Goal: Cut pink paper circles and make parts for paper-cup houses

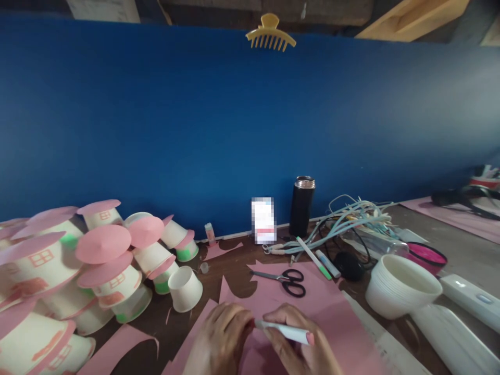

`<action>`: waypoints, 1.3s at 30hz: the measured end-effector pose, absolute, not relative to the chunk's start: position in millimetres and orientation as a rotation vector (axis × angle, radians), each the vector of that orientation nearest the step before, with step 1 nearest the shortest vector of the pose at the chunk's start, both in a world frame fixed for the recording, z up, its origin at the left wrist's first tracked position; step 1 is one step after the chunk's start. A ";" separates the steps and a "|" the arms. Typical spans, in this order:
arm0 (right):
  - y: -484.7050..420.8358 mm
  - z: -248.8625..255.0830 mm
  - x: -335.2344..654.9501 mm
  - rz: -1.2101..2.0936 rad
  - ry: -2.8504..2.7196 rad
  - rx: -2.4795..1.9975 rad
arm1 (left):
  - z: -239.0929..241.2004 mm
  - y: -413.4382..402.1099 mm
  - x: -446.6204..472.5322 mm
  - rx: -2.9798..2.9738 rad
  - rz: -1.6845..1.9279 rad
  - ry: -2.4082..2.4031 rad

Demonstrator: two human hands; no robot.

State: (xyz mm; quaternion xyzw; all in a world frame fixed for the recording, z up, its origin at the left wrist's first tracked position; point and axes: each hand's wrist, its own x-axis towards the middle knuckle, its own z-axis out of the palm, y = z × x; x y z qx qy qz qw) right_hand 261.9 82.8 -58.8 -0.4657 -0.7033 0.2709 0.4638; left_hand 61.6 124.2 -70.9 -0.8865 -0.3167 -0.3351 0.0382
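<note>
My right hand (299, 338) is closed round a white marker (289, 332) with a pink end, held nearly level above pink paper (320, 307). At the marker's other end, my left hand (221, 336) has its fingers curled together. A bit of red shows at the left fingertips, but what they hold is hidden. Beyond the hands, black-handled scissors (283, 278) lie on the paper. A small white paper cup (185, 289) stands upright to the left of my left hand.
Paper-cup houses with pink roofs (103, 245) crowd the left side. A green-ended marker (313, 259), a black bottle (302, 208), tangled cables (339, 224) and stacked white bowls (402, 286) stand or lie right. A blurred phone screen (263, 221) leans against the blue wall (187, 125).
</note>
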 end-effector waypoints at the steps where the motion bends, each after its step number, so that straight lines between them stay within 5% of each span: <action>1: 82.4 -58.8 261.2 0.678 -1.710 -1.134 | -70.9 123.4 61.9 -2.716 -1.028 -0.972; 7: 84.5 -49.7 259.1 0.690 -1.600 -1.167 | -74.5 129.9 61.8 -2.543 -0.949 -1.086; 15: 120.4 -40.4 305.3 0.205 -1.444 -1.604 | -71.4 137.5 45.7 -2.279 -0.858 -1.475; 25: 133.0 -29.1 340.5 0.018 -1.710 -2.228 | -68.4 132.4 48.1 -2.379 -0.349 -1.798; 33: 132.5 -14.9 329.8 -0.226 -1.940 -2.192 | -67.7 129.6 50.0 -2.363 -0.227 -1.811; 39: 138.2 -14.3 300.9 -0.051 -2.298 -2.073 | -61.5 130.1 52.8 -2.369 -0.245 -1.806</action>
